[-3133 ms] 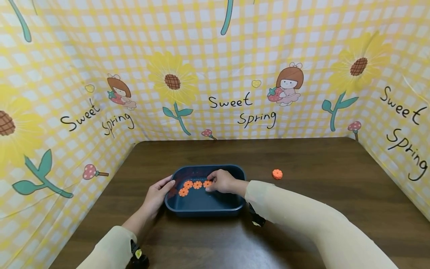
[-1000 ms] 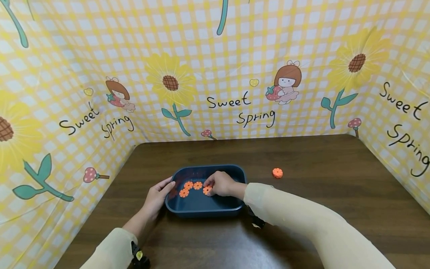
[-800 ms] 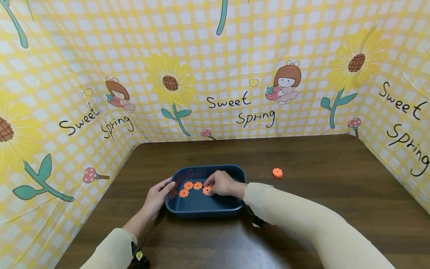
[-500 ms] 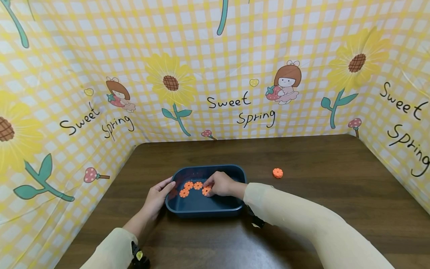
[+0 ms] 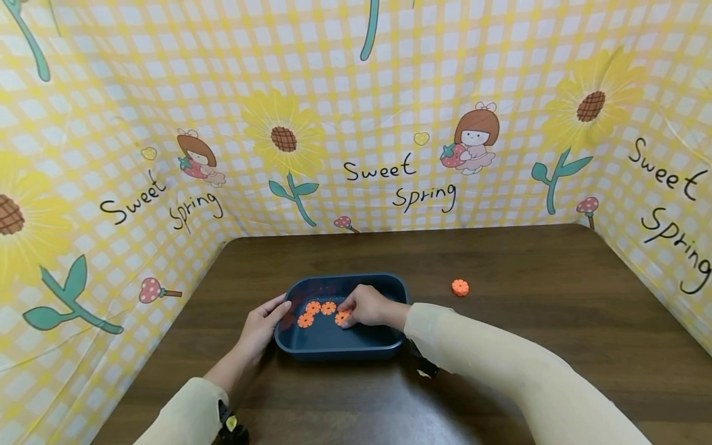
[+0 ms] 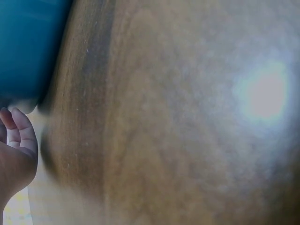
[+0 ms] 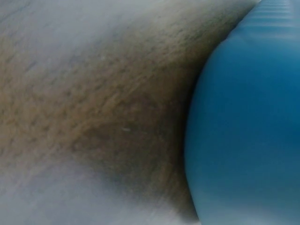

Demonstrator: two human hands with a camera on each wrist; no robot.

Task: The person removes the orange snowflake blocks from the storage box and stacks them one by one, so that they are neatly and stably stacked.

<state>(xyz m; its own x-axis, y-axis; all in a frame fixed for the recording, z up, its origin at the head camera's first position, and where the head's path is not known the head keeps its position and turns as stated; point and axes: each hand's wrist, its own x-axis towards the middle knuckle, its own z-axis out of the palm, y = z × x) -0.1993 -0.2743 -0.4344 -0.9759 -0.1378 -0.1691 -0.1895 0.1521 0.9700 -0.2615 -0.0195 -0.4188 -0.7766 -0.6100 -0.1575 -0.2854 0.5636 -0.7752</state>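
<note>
A dark blue rectangular basin (image 5: 342, 353) stands on the table, its outer wall (image 7: 248, 122) filling the right side of the right wrist view. My left hand (image 5: 257, 327) holds its left end, thumb at the rim and fingers along the outside. Inside, three orange flower-shaped slices, like cut carrot, form a bent row: a front one (image 5: 305, 320), a middle one (image 5: 313, 307) and a right one (image 5: 329, 308). Between thumb and fingers, my right hand (image 5: 369, 305) pinches another orange flower-shaped slice (image 5: 342, 319) low in the basin; fingertips partly cover it.
On the dark wooden table (image 5: 534, 296), right of the basin, lies a thicker orange flower-shaped piece (image 5: 460, 287), apparently stacked slices. A yellow checked cloth (image 5: 361, 111) with printed flowers encloses the back and both sides.
My right hand has drawn its pinched slice from the end of the row a little toward the basin's front. The left hand and the other slices have stayed put.
</note>
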